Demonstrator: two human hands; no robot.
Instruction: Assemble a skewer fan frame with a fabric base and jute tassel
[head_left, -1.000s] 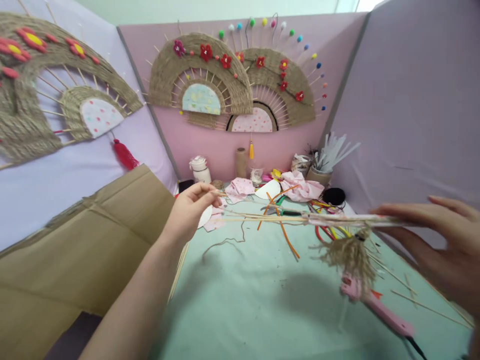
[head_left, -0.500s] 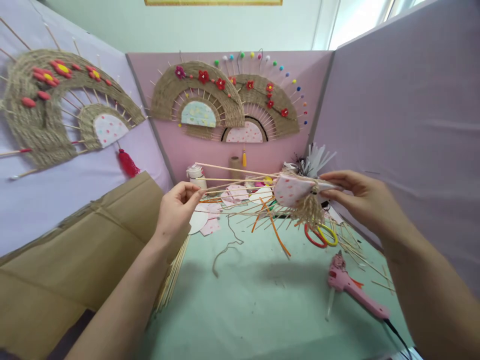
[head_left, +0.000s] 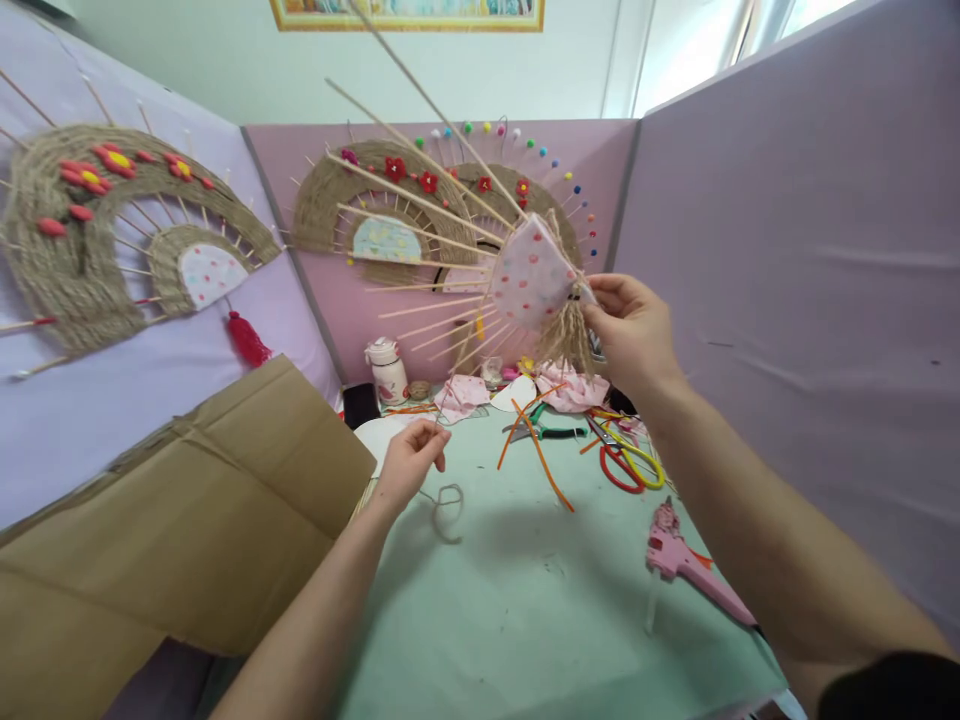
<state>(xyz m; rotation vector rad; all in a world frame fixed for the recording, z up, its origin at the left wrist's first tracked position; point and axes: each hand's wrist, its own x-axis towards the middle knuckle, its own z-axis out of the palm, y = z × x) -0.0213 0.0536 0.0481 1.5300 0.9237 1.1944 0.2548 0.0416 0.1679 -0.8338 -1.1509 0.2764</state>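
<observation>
My right hand (head_left: pixel 630 325) pinches the narrow edge of a fan piece (head_left: pixel 532 275) made of white cloth with pink dots, raised above the table. Thin wooden sticks spread from it to the left, and a twine tassel (head_left: pixel 568 335) hangs beside my fingertips. Lower down, my left hand (head_left: pixel 412 460) is closed on a thin twine (head_left: pixel 448 497), whose loose end curls over the green table (head_left: pixel 510 600). The twine runs up from my left fingers toward the sticks.
Pliers (head_left: pixel 559 433), scissors (head_left: pixel 626 465) and a pink glue gun (head_left: pixel 694 570) lie on the right. Folded cardboard (head_left: pixel 202 500) stands at the left. A bottle (head_left: pixel 388 372) and cloth scraps are at the back; finished fans (head_left: pixel 390 190) hang on the panels.
My right hand has lifted the fan piece and turned its sticks upward to the left. My left hand has left the sticks and moved down and right, now holding the twine.
</observation>
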